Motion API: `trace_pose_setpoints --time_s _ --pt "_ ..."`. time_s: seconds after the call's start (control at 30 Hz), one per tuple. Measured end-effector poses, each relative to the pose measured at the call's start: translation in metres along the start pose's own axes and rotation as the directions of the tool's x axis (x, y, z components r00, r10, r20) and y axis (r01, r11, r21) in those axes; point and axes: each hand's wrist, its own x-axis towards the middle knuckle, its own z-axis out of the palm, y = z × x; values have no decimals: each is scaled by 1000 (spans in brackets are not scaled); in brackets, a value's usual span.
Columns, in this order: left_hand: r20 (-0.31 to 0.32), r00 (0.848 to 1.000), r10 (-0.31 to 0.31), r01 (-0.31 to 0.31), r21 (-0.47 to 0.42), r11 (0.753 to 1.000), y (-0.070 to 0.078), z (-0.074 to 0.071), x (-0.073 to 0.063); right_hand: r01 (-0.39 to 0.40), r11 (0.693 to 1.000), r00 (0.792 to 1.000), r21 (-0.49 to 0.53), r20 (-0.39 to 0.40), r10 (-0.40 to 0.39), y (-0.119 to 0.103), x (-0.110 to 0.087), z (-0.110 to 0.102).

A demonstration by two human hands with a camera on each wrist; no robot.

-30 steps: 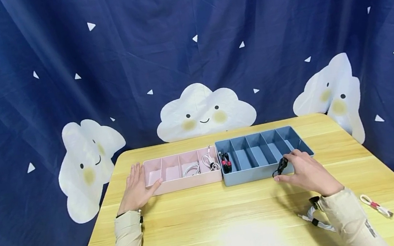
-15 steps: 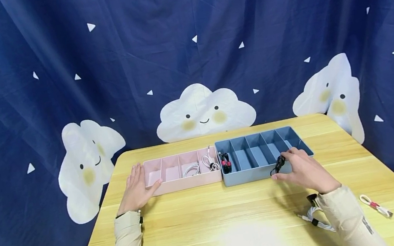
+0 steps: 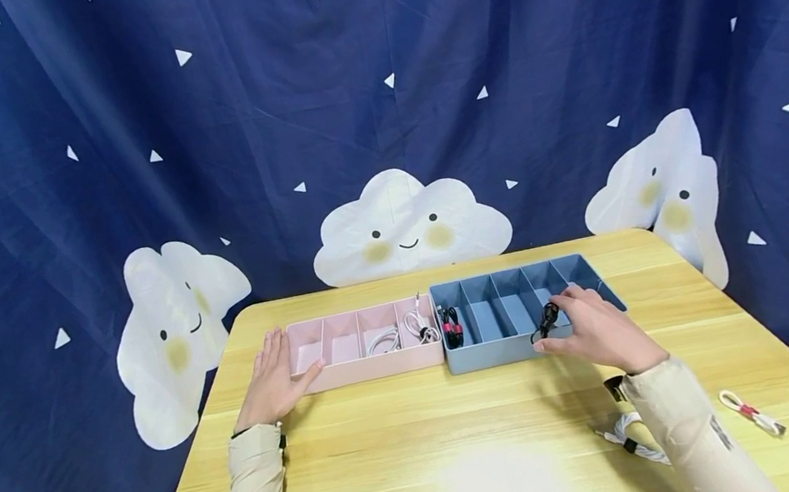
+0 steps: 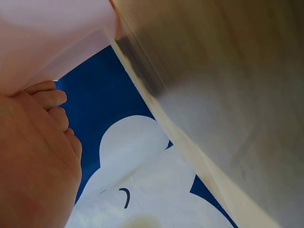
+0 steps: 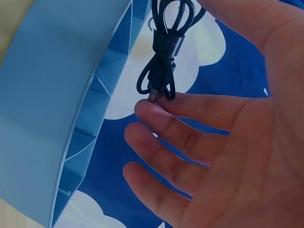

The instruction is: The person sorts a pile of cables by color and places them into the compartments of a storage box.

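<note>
My right hand (image 3: 607,331) pinches a bundled black USB cable (image 3: 548,319) just above the front wall of the blue divided box (image 3: 500,351). In the right wrist view, the black cable (image 5: 167,45) hangs in a tied loop with its metal plug at the fingertips. My left hand (image 3: 270,384) rests against the left end of the pink divided box (image 3: 374,368), thumb along its front and fingers extended. Two black cables (image 3: 452,329) with red ties lie in the blue box's leftmost compartment. White cables (image 3: 421,326) fill the pink box's two right compartments.
A white braided cable (image 3: 638,447) with a black tie lies on the table (image 3: 393,448) near my right forearm. Farther right is a white cable with a red tie (image 3: 751,413). A blue curtain (image 3: 374,97) hangs behind the table's far edge.
My right hand has shifted slightly left along the front of the blue box, carrying the black USB cable. My left hand stays put.
</note>
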Motion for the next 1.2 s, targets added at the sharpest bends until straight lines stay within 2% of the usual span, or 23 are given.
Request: trace_pose_setpoints --time_s 0.8,1.2 --pt "-2 1000 -4 4 -2 1000 1 0 -1 48 999 999 -15 18 -48 -4 23 -4" --pt "-7 1000 -4 4 -14 1000 0 0 -1 22 1000 998 -9 65 -22 -6 33 -5"
